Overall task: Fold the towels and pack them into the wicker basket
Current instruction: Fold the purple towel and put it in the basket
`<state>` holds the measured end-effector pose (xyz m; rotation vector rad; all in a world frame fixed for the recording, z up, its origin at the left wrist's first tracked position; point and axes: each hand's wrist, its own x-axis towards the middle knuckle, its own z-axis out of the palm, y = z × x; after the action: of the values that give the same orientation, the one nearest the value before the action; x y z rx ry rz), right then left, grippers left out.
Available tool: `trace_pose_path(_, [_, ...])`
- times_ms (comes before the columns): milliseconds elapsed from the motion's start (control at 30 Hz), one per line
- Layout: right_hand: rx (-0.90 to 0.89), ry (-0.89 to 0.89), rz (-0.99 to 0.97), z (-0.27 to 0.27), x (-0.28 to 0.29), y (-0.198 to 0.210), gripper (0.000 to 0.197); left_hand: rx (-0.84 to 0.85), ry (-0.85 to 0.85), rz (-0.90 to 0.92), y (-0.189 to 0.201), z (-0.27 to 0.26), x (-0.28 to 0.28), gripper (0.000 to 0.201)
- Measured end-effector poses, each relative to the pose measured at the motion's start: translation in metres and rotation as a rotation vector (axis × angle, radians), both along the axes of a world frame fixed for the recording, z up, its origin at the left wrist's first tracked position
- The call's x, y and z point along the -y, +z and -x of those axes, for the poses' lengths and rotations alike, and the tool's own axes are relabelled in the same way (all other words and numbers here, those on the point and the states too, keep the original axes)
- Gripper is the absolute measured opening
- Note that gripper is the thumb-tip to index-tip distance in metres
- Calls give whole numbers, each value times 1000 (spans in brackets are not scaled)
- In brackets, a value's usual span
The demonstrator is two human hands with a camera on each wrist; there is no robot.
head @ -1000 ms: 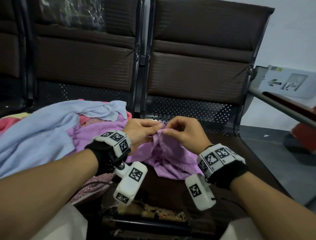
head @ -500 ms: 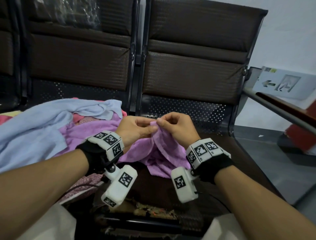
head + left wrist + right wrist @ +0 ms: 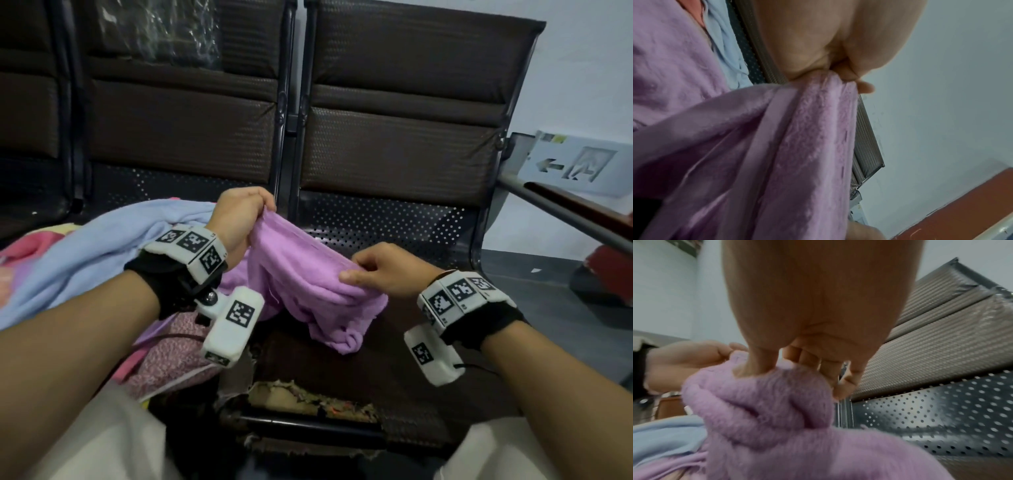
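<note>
Clearly little is done: the purple towel (image 3: 308,284) is pinched at its edge by the left hand (image 3: 239,212) and the right hand (image 3: 383,270), stretched above the seat (image 3: 394,387), unfolded. Other towels (image 3: 85,253) are heaped leftward; seemingly no wicker basket is visible.

Purple towel (image 3: 308,274) far corners hidden — left wrist view blurred.

Plain lilac on the towel (image 3: 308,274), pale blue on the towel (image 3: 85,246) behind. Dark brown ribbing across the seat backs (image 3: 394,150), white dots over black perforated metal (image 3: 376,222).
</note>
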<state>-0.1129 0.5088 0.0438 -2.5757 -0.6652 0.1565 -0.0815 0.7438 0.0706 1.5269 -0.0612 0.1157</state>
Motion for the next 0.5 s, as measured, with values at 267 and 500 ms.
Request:
trace_pose_path(267, [-73,52,573,16,4,-13,32,-32,56,-208,3,5,-37,29])
trace_pose_path(500, [106,-318,470,41,26,4,39,6,61,-198,7,19,-65,14])
